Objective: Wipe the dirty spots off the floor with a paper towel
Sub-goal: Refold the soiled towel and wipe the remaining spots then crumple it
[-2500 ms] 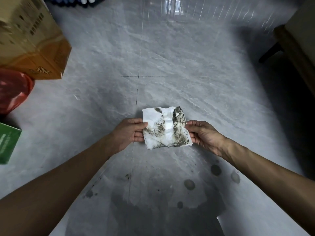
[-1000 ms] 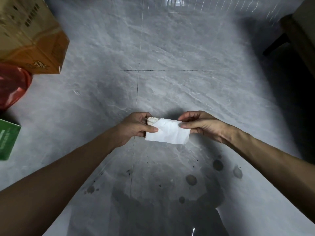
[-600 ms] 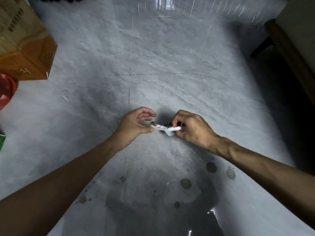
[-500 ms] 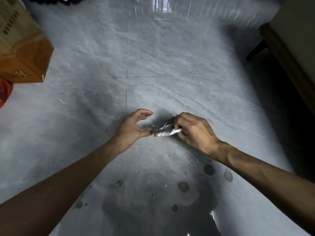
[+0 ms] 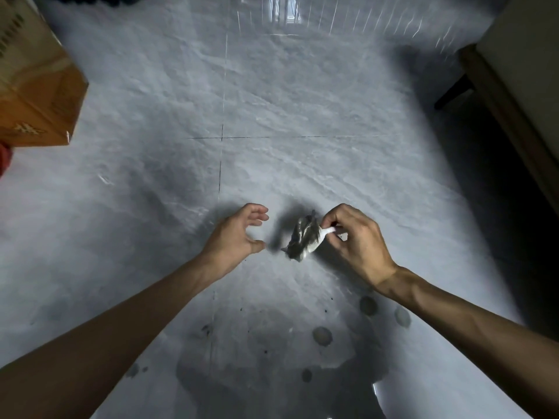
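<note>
A folded paper towel (image 5: 304, 235), white with grey-black smears, hangs above the grey tiled floor (image 5: 272, 116). My right hand (image 5: 358, 240) pinches its right end between thumb and fingers. My left hand (image 5: 239, 234) is just left of the towel, apart from it, fingers curled open and holding nothing. Several round dark spots lie on the floor below my hands, among them one spot (image 5: 322, 334) near the middle, another spot (image 5: 367, 305) by my right forearm, and small specks (image 5: 207, 328) to the left.
A cardboard box (image 5: 33, 86) stands at the upper left with a red object (image 5: 4, 158) under it. A wooden-framed piece of furniture (image 5: 511, 95) fills the upper right. My shadow darkens the floor at the bottom.
The dirty towel was spread between both hands, then folded in half and folded again. My left hand has now let go and opened; only my right hand keeps the towel.
</note>
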`<action>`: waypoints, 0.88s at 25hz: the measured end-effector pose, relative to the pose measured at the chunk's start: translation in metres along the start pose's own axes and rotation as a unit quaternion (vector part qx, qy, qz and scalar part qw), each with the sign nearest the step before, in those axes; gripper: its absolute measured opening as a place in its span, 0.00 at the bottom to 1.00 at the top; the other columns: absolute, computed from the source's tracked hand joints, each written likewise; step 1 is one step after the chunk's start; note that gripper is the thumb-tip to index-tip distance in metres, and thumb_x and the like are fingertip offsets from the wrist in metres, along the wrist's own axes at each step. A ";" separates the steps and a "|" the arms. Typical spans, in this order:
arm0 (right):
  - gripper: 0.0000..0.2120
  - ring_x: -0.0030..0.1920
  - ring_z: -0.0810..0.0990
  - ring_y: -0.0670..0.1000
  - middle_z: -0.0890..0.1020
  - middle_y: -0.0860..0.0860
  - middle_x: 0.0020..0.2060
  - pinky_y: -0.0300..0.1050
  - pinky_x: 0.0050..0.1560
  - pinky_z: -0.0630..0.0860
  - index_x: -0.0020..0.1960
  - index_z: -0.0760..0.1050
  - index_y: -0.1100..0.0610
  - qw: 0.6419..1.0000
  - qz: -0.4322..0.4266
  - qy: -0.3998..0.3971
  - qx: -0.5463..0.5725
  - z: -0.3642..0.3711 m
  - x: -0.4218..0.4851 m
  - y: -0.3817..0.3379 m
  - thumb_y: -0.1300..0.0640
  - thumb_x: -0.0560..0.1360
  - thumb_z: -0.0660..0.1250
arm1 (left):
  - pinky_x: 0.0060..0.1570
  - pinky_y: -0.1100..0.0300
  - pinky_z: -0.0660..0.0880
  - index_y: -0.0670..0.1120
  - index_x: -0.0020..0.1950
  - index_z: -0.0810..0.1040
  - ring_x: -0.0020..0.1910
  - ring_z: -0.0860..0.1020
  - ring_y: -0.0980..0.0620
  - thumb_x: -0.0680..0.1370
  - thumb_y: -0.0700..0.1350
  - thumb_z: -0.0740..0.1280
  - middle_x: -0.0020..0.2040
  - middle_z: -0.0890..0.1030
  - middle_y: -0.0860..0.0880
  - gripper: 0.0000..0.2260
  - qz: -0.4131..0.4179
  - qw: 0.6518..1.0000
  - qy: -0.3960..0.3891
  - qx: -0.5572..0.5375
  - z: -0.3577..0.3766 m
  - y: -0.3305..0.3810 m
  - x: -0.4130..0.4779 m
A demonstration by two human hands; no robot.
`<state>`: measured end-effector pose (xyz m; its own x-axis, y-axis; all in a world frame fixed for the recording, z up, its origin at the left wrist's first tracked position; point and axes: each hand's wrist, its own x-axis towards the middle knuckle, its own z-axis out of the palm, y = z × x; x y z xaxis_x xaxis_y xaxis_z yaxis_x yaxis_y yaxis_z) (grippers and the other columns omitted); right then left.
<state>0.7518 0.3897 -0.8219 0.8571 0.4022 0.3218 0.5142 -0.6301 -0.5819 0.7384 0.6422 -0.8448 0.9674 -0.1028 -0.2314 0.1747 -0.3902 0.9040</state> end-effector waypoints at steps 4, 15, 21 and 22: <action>0.05 0.34 0.78 0.42 0.82 0.45 0.33 0.38 0.35 0.75 0.37 0.79 0.52 0.940 0.294 -0.050 0.167 0.005 0.009 -0.010 0.55 0.71 0.73 | 0.38 0.59 0.77 0.55 0.37 0.79 0.35 0.81 0.55 0.65 0.40 0.78 0.35 0.83 0.53 0.12 -0.078 0.997 0.012 0.000 0.000 -0.008 0.000; 0.07 0.42 0.83 0.50 0.85 0.54 0.43 0.39 0.42 0.76 0.50 0.81 0.62 0.823 0.400 -0.175 0.364 0.001 0.019 -0.018 0.65 0.72 0.72 | 0.53 0.58 0.74 0.52 0.52 0.80 0.52 0.77 0.54 0.67 0.50 0.76 0.53 0.79 0.55 0.16 0.088 0.978 0.103 0.161 0.018 0.026 -0.008; 0.16 0.37 0.79 0.51 0.79 0.57 0.37 0.35 0.35 0.75 0.47 0.67 0.56 0.829 0.358 -0.083 0.421 0.001 0.028 -0.041 0.72 0.72 0.69 | 0.60 0.62 0.66 0.50 0.54 0.81 0.62 0.68 0.52 0.66 0.56 0.75 0.64 0.73 0.52 0.19 0.135 0.958 0.063 0.244 0.024 0.031 -0.012; 0.16 0.37 0.80 0.51 0.79 0.58 0.37 0.35 0.35 0.75 0.48 0.67 0.56 0.832 0.348 -0.078 0.425 0.002 0.029 -0.043 0.72 0.72 0.69 | 0.55 0.63 0.68 0.50 0.51 0.82 0.58 0.72 0.53 0.66 0.54 0.75 0.58 0.77 0.52 0.16 0.121 0.967 0.063 0.217 0.025 0.031 -0.011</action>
<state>0.7544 0.4297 -0.7892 0.8892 0.2600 -0.3765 -0.3701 -0.0749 -0.9260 0.7286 0.6084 -0.8231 0.9897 -0.1377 0.0383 -0.1265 -0.7187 0.6837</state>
